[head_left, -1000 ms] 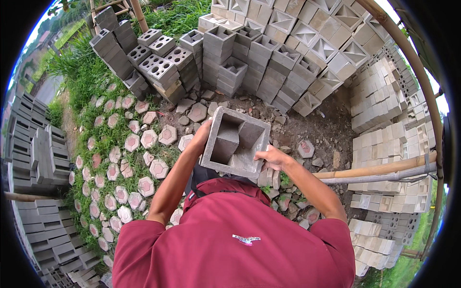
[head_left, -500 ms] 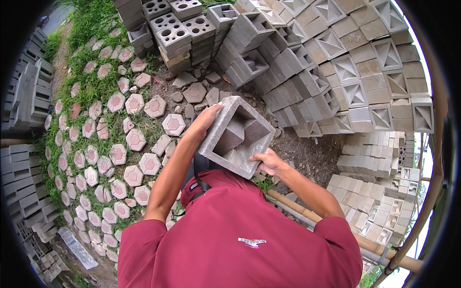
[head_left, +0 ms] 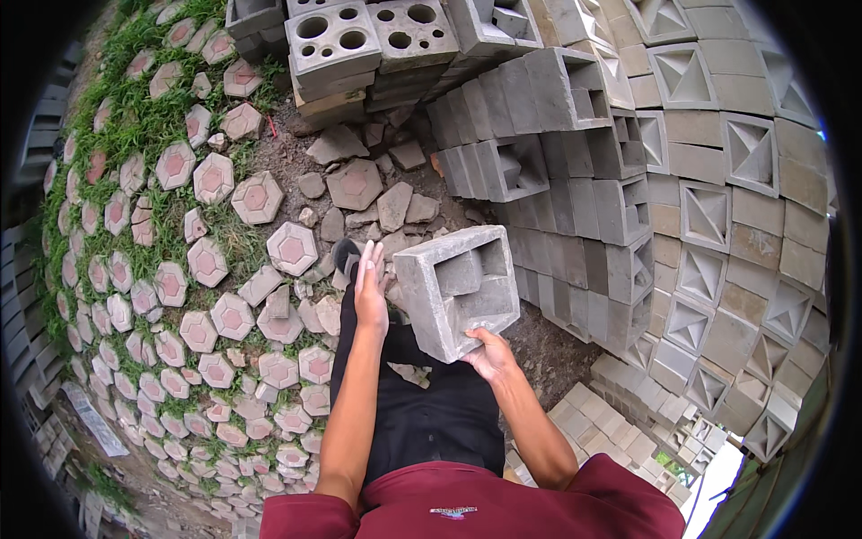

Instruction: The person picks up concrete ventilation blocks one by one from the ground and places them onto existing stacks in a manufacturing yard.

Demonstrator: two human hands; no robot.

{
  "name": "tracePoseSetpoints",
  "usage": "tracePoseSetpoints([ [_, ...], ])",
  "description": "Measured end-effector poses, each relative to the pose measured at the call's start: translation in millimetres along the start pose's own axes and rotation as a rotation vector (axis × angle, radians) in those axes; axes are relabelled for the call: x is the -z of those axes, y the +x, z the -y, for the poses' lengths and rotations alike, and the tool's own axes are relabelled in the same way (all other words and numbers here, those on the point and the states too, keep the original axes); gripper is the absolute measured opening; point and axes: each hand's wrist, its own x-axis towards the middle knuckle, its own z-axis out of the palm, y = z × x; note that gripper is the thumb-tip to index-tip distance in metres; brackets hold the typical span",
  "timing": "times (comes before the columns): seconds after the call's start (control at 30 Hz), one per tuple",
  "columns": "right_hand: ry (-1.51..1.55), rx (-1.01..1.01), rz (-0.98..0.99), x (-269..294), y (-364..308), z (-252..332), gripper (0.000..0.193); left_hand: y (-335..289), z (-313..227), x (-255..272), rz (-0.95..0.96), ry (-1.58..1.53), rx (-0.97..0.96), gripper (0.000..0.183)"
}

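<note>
A grey square concrete ventilation block (head_left: 415,292), with a deep hollow holding angled inner faces, is tilted in front of my body. My right hand (head_left: 493,356) grips its lower right edge, thumb over the front rim and the other fingers hidden behind. To the left of the block is my left hand (head_left: 370,289), its fingers stretched out and pointing away from me. A small gap shows between this hand and the block's left side.
Stacked ventilation blocks (head_left: 575,211) rise close on the right. Ahead stand blocks with round holes (head_left: 337,40). Broken paving pieces (head_left: 395,207) lie beyond my foot. Hexagonal pavers (head_left: 214,178) with grass between them cover the ground at left.
My left hand has let go of the block's left edge and opened beside it. The block has turned and is still in my right hand. My view has shifted, showing my trousers.
</note>
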Motion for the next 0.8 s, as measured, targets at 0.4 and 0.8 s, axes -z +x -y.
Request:
tracePoseSetpoints([
  [0.4,0.028,0.246,-0.107,59.4,169.1,132.6,0.050,128.6,184.0,-158.9,-0.088,0.403,-0.136,0.066],
  [0.8,-0.023,0.364,-0.106,103.3,280.0,286.4,0.048,263.9,254.3,-287.5,-0.071,-0.082,-0.114,0.067],
])
